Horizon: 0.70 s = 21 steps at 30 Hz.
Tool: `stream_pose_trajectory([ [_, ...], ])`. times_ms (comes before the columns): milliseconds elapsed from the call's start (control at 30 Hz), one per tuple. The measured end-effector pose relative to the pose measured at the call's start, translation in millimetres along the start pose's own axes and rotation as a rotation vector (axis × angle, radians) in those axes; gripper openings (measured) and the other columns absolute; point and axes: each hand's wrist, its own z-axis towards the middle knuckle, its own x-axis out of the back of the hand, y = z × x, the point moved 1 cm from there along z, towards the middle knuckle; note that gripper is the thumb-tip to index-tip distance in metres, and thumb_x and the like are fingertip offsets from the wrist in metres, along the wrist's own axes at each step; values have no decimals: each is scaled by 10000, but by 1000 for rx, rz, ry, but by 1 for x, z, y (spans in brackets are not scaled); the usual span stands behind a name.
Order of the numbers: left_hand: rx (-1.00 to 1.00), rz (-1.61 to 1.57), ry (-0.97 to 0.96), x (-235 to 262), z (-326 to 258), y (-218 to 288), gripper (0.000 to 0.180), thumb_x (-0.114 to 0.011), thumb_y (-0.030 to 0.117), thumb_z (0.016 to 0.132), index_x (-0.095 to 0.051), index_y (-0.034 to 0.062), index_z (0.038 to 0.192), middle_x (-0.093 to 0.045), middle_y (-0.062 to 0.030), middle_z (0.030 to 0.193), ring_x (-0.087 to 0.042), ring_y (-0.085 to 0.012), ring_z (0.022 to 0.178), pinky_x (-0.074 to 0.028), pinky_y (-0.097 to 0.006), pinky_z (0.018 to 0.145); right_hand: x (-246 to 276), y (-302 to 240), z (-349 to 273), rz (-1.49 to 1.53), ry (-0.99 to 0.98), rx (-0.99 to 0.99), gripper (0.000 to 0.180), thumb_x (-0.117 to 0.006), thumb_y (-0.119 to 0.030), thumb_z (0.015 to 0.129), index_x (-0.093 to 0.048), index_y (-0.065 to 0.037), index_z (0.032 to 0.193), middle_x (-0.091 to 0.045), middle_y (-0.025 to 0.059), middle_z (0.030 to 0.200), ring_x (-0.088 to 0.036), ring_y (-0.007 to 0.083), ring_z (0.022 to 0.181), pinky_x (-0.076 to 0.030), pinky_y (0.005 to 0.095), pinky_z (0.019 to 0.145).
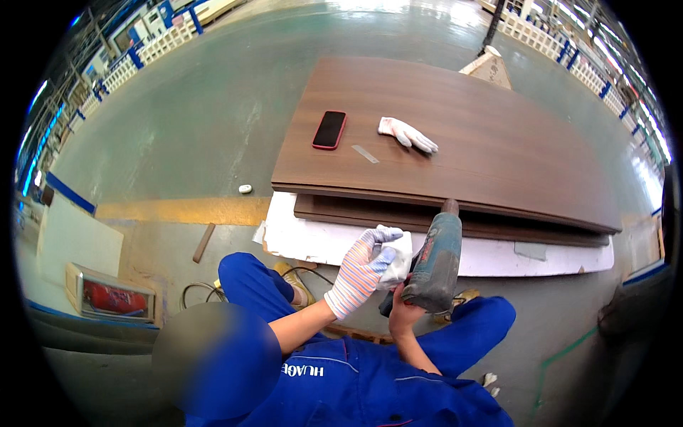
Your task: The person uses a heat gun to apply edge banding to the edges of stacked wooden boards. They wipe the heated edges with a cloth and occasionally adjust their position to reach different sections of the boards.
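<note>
My left hand (359, 272), in a striped knit glove, is closed round a crumpled white cloth (397, 257). My bare right hand (405, 310) grips the handle of a teal and black heat gun (437, 257), its nozzle pointing away from me at the front edge of the upper brown wood panel (491, 142). The cloth is close beside the gun's body. On top of the panel lie a black-screened phone with a red case (329, 130), a small flat translucent strip (366, 154) and a white glove (408, 134).
Beneath the upper panel are another brown panel (370, 212) and a white sheet (484, 265). A pallet jack (489, 67) stands behind. At left are a wood strip (204, 242), a small white object (245, 189) and a box with a red extinguisher-like cylinder (114, 297). A cable (188, 288) lies near my leg.
</note>
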Motion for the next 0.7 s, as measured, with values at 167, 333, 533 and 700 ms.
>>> stream_pose_trajectory([
  [167,-276,396,32,3,-8,15,259,-558,66,913,-562,28,1169,-612,-79,1074,-579,-151,954,-451,-276,882,17,-42,15,-129,-23,178,237,-621,49,834,-538,24,1054,-576,78,1000,-575,164,886,-477,287,808],
  [333,-462,1054,102,14,-20,26,259,-591,54,851,-606,50,1109,-585,-112,908,-605,-251,799,-487,-306,728,53,-46,28,-310,-71,361,252,-631,54,823,-550,34,1061,-586,96,1032,-567,179,970,-460,312,874],
  [533,-44,1069,156,46,-8,5,434,-662,247,787,-583,120,1194,-557,-171,1161,-558,-344,1005,-458,-411,866,52,-58,25,-374,-204,413,299,-669,4,798,-569,32,1079,-608,111,1000,-583,253,951,-442,373,899],
  [700,-437,1311,-486,34,-20,4,909,-671,564,679,-399,49,1377,-450,-247,1332,-422,-427,1235,-260,-532,1070,32,-75,17,-534,-474,479,367,-675,-60,745,-575,21,1089,-594,154,981,-572,323,914,-439,421,854],
])
